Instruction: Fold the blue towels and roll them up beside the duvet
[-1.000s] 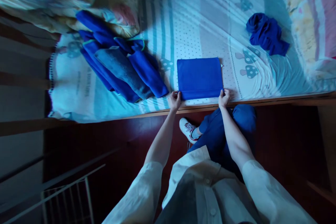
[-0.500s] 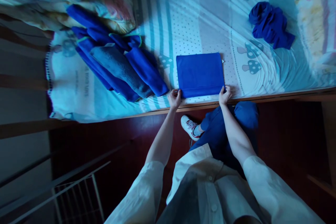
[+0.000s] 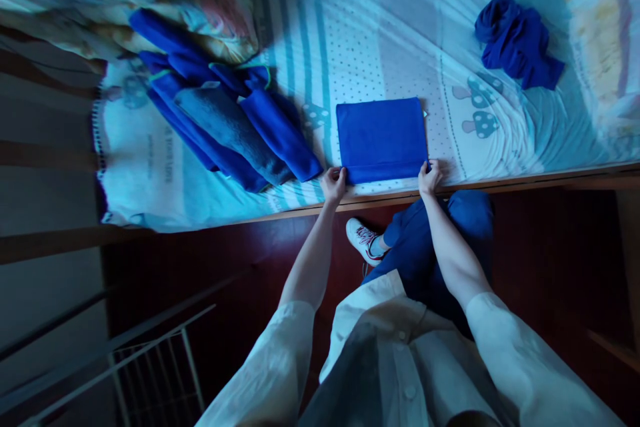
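A folded blue cloth (image 3: 381, 137) lies flat on the patterned bed sheet (image 3: 380, 33), close to the bed's near edge. My left hand (image 3: 333, 185) pinches its near left corner. My right hand (image 3: 429, 177) pinches its near right corner. Both hands have fingers closed on the cloth's near hem.
A pile of folded blue cloths (image 3: 225, 120) lies to the left on the bed. A crumpled blue cloth (image 3: 517, 43) sits at the far right. The wooden bed rail (image 3: 500, 183) runs along the front. A white wire rack (image 3: 150, 367) stands on the dark floor at lower left.
The hands and the folded cloth have barely moved; the view has shifted slightly.
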Motion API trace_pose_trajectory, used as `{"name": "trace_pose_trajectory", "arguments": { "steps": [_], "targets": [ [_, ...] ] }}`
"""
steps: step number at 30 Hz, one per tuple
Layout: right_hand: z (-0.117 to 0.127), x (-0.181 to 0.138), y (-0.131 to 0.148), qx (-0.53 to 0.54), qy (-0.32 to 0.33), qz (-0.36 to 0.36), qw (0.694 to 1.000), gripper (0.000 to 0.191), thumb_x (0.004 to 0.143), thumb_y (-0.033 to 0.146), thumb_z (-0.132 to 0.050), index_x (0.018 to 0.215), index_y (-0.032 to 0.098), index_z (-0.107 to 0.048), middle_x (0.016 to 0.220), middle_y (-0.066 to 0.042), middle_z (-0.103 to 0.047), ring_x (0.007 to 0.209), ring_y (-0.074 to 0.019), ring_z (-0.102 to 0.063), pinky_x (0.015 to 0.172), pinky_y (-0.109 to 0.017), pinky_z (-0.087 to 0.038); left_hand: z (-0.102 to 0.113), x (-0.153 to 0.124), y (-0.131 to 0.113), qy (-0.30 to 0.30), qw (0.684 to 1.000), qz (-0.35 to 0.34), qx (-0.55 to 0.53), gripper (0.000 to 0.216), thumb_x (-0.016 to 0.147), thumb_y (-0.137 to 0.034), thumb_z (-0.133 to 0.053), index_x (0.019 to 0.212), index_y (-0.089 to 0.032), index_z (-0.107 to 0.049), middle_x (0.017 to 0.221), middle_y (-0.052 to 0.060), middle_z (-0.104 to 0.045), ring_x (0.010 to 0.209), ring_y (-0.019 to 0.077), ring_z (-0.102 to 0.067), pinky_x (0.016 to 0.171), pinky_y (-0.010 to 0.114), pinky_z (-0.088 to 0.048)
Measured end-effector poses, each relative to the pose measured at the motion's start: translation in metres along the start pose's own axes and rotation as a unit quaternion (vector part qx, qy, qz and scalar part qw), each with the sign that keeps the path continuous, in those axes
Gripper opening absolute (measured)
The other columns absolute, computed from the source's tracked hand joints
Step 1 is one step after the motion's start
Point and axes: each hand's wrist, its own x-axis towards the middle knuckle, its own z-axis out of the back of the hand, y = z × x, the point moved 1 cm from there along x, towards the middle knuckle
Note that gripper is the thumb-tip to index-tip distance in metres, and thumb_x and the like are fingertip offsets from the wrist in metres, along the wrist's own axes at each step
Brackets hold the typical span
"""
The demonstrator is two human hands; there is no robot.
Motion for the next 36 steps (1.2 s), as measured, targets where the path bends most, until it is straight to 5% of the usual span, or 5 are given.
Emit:
{"name": "trace_pose_trajectory", "arguments": {
  "steps": [6, 10, 17, 23, 36],
  "targets": [
    [0.023, 0.025, 0.013, -0.030, 0.037, -0.015, 0.999, 0.018, 0.091, 0.024, -0.056, 0.103, 0.014, -0.065, 0.096, -0.016, -0.072, 0.102, -0.0298, -0.065, 0.099, -0.045, -0.050, 0.009, 0.004, -0.013, 0.020, 1.000, -0.001, 0.013, 0.024, 0.090, -0.042, -0.064, 0.097, -0.019, -0.065, 0.084, 0.006, -0.074, 0.080, 0.0208, -0.071, 0.073, 0.028, -0.052],
    [0.047, 0.013, 0.037, -0.075, 0.028, 0.099, 0.992, 0.027, 0.097, 0.024, -0.049, 0.116, 0.015, -0.066, 0.116, -0.019, -0.069, 0.117, -0.0308, -0.059, 0.105, -0.047, -0.046, 0.026, -0.009, -0.023, 0.027, 0.987, -0.147, 0.053, 0.026, 0.095, -0.034, -0.058, 0.116, -0.019, -0.064, 0.119, 0.014, -0.071, 0.111, 0.0264, -0.068, 0.100, 0.040, -0.054],
    [0.064, -0.025, 0.069, -0.171, 0.206, 0.278, 0.922, 0.051, 0.091, 0.012, -0.054, 0.141, 0.013, -0.063, 0.149, -0.019, -0.060, 0.139, -0.0316, -0.051, 0.118, -0.050, -0.036, 0.014, -0.035, -0.027, 0.175, 0.918, -0.303, 0.187, 0.059, 0.089, -0.024, -0.060, 0.147, -0.015, -0.054, 0.161, 0.019, -0.048, 0.154, 0.0347, -0.038, 0.127, 0.055, -0.030],
    [0.055, -0.016, 0.051, -0.239, 0.243, 0.255, 0.905, 0.055, 0.087, 0.001, -0.051, 0.141, 0.006, -0.062, 0.155, -0.023, -0.054, 0.148, -0.0306, -0.047, 0.119, -0.049, -0.037, -0.008, -0.024, -0.024, 0.188, 0.906, -0.282, 0.255, 0.066, 0.087, -0.010, -0.049, 0.153, -0.003, -0.048, 0.157, 0.028, -0.050, 0.154, 0.0379, -0.037, 0.129, 0.058, -0.023],
    [0.037, 0.003, 0.045, -0.263, 0.260, 0.242, 0.897, 0.052, 0.097, 0.006, -0.039, 0.141, 0.013, -0.065, 0.134, -0.023, -0.068, 0.128, -0.0358, -0.056, 0.117, -0.056, -0.033, -0.024, -0.014, -0.031, 0.159, 0.910, -0.241, 0.299, 0.051, 0.094, -0.003, -0.036, 0.138, 0.003, -0.060, 0.130, 0.033, -0.064, 0.131, 0.0411, -0.058, 0.114, 0.054, -0.040]
  ]
}}
